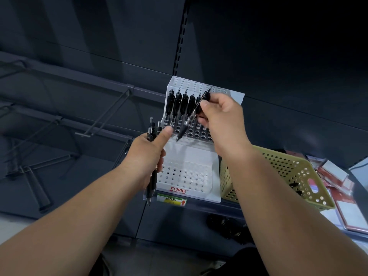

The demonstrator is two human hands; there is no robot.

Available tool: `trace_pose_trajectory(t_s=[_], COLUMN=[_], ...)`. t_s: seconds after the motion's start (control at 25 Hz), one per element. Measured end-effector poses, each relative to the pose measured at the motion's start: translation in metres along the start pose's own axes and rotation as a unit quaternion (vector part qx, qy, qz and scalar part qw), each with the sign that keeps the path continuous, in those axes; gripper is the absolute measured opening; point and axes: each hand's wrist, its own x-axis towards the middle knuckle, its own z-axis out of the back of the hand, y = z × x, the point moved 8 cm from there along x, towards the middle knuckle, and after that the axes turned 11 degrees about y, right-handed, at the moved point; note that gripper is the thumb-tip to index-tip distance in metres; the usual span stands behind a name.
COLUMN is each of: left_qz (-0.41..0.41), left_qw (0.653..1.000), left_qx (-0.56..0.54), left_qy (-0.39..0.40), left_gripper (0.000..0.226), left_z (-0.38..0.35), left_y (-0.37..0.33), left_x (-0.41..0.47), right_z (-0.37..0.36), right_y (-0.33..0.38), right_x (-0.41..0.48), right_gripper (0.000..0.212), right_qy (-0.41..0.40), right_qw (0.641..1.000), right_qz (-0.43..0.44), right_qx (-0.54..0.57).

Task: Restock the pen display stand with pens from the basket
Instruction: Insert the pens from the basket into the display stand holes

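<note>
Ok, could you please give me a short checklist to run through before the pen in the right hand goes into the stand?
1. Right hand grips one pen firmly: ok.
2. Pen tip points down toward the stand: ok.
3. Pen upright over one hole: not ok, it is tilted.
4. Free holes in front of the back row of pens: ok.
5. Left hand holds the spare pens off to the side of the tip's path: ok.
6. Pens left in the basket beside the stand: cannot tell.
</note>
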Motion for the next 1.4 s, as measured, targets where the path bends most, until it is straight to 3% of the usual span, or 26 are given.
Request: trace_pose_trajectory(t_s=[0.16, 0.48, 0.68, 0.96, 1.4], left_qz=[0.016, -0.014, -0.025, -0.04, -0.037], left_qw=[0.998, 1.0, 0.999, 0.996, 0.999], left_qx=[-0.058, -0.024, -0.027, 0.081, 0.03], left_qy=[0.015, 0.011, 0.005, -0.022, -0.013], left_gripper=[0.045, 0.034, 0.032, 0.043, 0.034], left_z=[0.006, 0.019, 0.022, 0.026, 0.029], left_y=[0.003, 0.001, 0.005, 0.004, 0.01], left_x=[0.006, 0.017, 0.022, 0.023, 0.028], right_z=[-0.005, -0.021, -0.025, -0.027, -0.03], right_y=[0.009, 0.002, 0.002, 0.0, -0.036], right_x=[0.024, 0.047, 0.051, 0.051, 0.054], right_gripper=[0.021, 0.018, 0.022, 0.013, 0.007], right_qy=[-0.036, -0.033, -0.032, -0.028, -0.013], right_qw=[0.995, 0.982, 0.978, 0.968, 0.956], right_qz=[0.053, 0.088, 0.083, 0.08, 0.025], right_qx=[-0.082, -0.162, -0.191, -0.236, -0.292])
